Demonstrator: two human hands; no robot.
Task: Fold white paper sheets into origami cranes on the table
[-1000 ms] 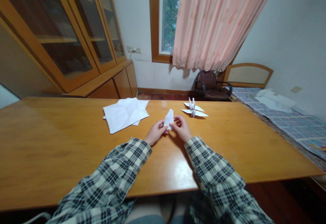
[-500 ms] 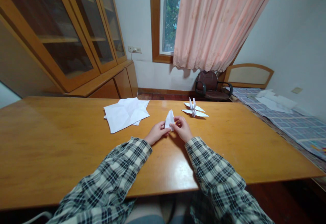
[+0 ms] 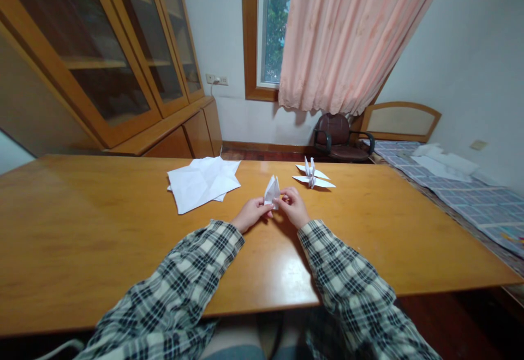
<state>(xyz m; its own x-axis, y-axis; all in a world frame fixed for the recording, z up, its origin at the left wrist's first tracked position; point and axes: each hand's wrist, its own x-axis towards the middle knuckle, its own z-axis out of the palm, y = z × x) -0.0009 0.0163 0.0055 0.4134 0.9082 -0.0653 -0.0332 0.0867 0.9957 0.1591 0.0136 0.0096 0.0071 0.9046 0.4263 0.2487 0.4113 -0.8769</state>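
Note:
Both my hands hold a small folded white paper piece upright just above the wooden table. My left hand pinches its lower left edge. My right hand pinches its lower right side with the fingers curled. A finished white paper crane stands on the table a little beyond and to the right of my right hand. A loose pile of creased white paper sheets lies to the left of my left hand.
A wooden cabinet with glass doors stands behind the table on the left. A dark office chair sits under the pink curtain. A bed with a checked cover runs along the right side.
The hands and the folded piece have stayed almost where they were; only the fingers have shifted slightly on the paper.

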